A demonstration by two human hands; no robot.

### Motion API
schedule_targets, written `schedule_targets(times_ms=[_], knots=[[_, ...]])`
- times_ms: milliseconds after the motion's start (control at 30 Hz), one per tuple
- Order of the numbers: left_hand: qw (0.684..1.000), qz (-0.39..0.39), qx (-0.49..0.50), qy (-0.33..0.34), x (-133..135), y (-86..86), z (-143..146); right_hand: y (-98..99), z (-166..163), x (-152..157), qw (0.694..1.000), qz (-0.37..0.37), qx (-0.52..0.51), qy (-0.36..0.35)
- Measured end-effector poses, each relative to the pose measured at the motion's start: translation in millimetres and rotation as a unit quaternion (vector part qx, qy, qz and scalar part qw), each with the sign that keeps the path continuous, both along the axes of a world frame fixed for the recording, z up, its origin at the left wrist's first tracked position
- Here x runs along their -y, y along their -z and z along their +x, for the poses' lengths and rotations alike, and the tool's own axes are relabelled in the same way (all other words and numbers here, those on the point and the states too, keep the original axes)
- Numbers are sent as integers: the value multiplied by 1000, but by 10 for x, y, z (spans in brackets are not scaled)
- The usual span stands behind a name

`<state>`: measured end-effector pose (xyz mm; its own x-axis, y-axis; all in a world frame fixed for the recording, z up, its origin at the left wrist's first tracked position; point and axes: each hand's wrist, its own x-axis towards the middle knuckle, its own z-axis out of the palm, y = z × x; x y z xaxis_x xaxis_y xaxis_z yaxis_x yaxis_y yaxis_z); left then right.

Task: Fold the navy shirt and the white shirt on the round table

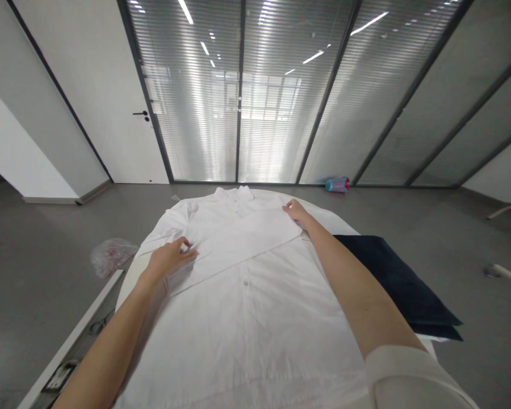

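A white button-up shirt [255,318] lies spread front up, its collar at the far end. Across its chest runs a diagonal fold of white fabric, from lower left to upper right. My right hand [297,212] is at the upper right of the shirt, thumb and forefinger pinched on the cloth there. On the left side, my left hand [174,254] rests over the shirt near the start of that fold, its thumb and fingers apart. Below the fold, a button shows on the shirt's front.
The shirt covers much of a white rounded table [323,218]. Dark navy folded fabric [392,278] overhangs the table's right side. On the floor lie a clear plastic bag [111,255] at left and a blue-and-red basket-like object [337,184] beside the glass partition [272,130].
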<state>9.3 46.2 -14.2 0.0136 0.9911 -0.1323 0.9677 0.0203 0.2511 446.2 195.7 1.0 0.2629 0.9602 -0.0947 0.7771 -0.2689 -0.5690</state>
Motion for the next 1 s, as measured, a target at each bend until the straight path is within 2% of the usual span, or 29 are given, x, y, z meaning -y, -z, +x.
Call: schedule_targets(times_ms=[200, 333, 500, 633, 767, 867, 933, 1000], knots=[[1000, -4, 5, 1, -13, 12, -11, -127, 66, 130, 990, -131, -43, -31], [1000, 0, 10, -1, -16, 13, -10, -179, 100, 190, 984, -160, -31, -77], [1000, 1, 10, 1, -1, 1, 3, -81, 41, 162, 986, -111, 88, -87], [1000, -2, -1, 5, 9, -11, 14, 21, -22, 148, 976, -81, 184, -78], [1000, -7, -7, 2, 0, -12, 22, 89, -88, 271, 963, -79, 242, -92], [1000, -11, -11, -3, 2, -22, 48, 72, -144, 390, 955, -66, 274, -91], [999, 32, -33, -6, 50, -61, 84, 2, -169, 456, 952, -58, 290, -82], [992, 107, -55, 21, 174, -143, 129, -120, -179, 525, 950, -51, 300, -73]])
